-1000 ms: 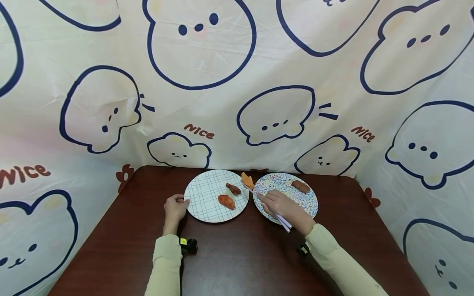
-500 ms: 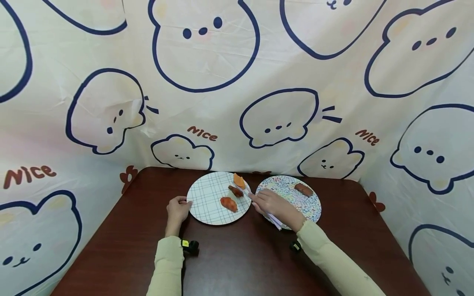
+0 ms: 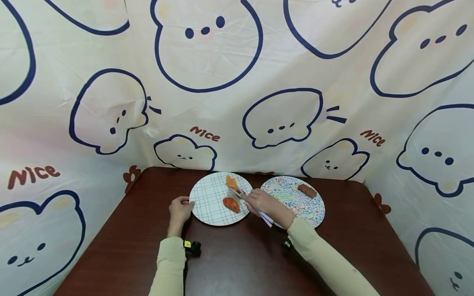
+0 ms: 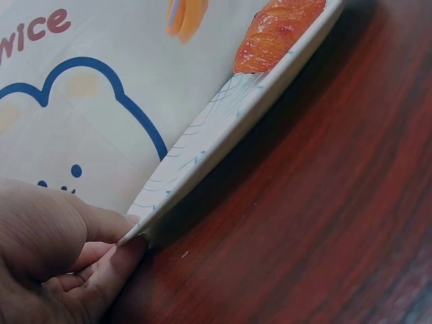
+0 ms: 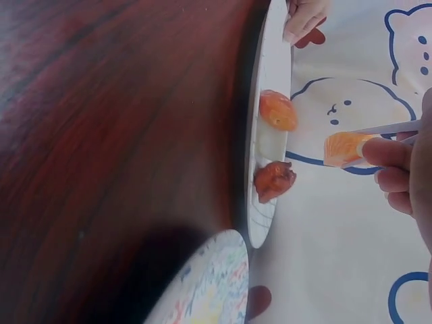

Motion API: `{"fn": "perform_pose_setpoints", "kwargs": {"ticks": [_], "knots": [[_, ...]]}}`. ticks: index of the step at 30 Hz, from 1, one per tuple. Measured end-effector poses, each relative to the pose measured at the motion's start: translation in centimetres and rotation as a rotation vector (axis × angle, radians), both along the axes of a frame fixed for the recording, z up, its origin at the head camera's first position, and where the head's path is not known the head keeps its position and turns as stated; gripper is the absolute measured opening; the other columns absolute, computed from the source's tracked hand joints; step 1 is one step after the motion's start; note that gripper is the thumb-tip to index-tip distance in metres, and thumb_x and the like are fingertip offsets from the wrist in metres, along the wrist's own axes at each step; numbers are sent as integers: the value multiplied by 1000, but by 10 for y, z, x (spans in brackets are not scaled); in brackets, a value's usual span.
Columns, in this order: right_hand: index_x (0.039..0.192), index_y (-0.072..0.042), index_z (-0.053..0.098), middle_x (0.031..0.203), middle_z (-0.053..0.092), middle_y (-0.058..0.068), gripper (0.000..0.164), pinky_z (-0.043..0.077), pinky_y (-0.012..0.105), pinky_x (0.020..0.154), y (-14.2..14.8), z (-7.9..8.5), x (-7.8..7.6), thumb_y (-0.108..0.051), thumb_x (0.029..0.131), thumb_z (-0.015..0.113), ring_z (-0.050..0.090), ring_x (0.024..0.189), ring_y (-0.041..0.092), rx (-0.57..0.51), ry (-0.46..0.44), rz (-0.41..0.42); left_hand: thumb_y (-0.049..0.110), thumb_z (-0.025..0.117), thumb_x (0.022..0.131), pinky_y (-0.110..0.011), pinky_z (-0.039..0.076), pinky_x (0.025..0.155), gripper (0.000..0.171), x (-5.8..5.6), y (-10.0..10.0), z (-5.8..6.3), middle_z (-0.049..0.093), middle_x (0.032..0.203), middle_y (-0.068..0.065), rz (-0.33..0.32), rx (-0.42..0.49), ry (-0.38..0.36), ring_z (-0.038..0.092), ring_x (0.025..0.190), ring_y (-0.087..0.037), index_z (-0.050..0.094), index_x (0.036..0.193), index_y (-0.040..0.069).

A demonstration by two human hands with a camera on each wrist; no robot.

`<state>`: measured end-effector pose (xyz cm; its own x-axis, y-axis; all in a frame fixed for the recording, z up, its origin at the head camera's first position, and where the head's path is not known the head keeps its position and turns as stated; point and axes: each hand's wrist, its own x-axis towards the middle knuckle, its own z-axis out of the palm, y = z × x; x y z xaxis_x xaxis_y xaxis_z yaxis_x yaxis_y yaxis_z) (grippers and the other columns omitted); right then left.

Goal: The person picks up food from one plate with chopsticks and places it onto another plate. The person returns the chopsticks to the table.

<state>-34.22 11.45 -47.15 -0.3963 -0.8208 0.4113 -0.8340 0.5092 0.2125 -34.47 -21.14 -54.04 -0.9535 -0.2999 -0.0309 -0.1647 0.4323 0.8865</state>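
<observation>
The backdrop [image 3: 226, 111] reads "Nice" [image 3: 34, 175] three times; yellow wrist tags [image 3: 187, 244] seem too small to read.

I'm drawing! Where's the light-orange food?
In the head view, the light-orange food is between pale chopsticks above the round white gridded plate, left of the speckled plate.

Dark reddish-brown wood-grain worktop [image 3: 237, 267] at six o'clock with a soft sheen of light, creased cream fabric backdrop [image 3: 207, 111] from nine through twelve to three, navy-outlined bear head [image 3: 207, 49] near twelve, brown "Nice" lettering [image 3: 33, 176] at nine, brown flower [image 3: 385, 208] at four
</observation>
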Motion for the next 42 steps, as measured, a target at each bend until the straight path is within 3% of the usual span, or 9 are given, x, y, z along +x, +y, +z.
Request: {"fn": "perform_pose_setpoints", "kwargs": {"ticks": [8,14,18,25,32,34,37,42], "knots": [[126,2,70,92,74,5,33,54,25,77,-16,-8,-12,-11,95,67,63,82,15,-37,7,33,15,65,99,-47,53,82,36,0,1,2,64,114,-25,-4,1,-14,63,105,-39,62,127,-7],[127,1,69,105,77,11,32,57,29,83,-24,-13,-14,-12,98,62,69,91,20,-50,-77,25,15,65,98,-46,54,81,36,0,3,2,63,115,-25,-8,14,-22,63,105,-39,62,127,-7],[125,0,70,105,77,11,29,58,32,86,-29,-18,-18,-11,100,60,70,93,22,-58,-122,30,15,65,98,-46,54,82,37,0,4,1,63,115,-26,-12,16,-17,63,106,-39,62,127,-7],[125,1,70,106,77,13,29,58,37,87,-36,-23,-21,-10,102,57,72,93,25,-67,-269,22,15,66,98,-47,54,82,37,0,3,0,64,114,-26,-2,10,-8,64,105,-39,62,126,-8],[132,-1,67,122,72,14,34,56,41,95,-39,-19,-18,-15,105,53,68,106,28,-133,-532,-90,15,66,98,-48,54,83,37,0,1,2,64,114,-26,-10,3,-10,64,105,-39,62,126,-8],[132,-1,67,125,71,14,35,54,42,99,-38,-17,-17,-16,106,51,67,110,28,-156,-567,-90,15,66,97,-47,55,82,37,0,1,1,64,114,-26,-11,5,-9,64,105,-39,62,126,-8],[125,1,71,117,74,13,33,56,39,96,-34,-15,-15,-16,107,49,69,105,25,-194,-556,-44,15,66,97,-47,55,82,38,0,2,0,64,115,-26,-11,11,-8,64,106,-40,62,127,-8],[101,-1,76,82,68,3,27,54,29,71,-26,-13,-11,-13,106,52,58,73,13,-261,-473,3,15,65,98,-47,54,81,38,1,2,1,63,115,-27,-8,9,-3,64,106,-40,61,127,-8]]}}
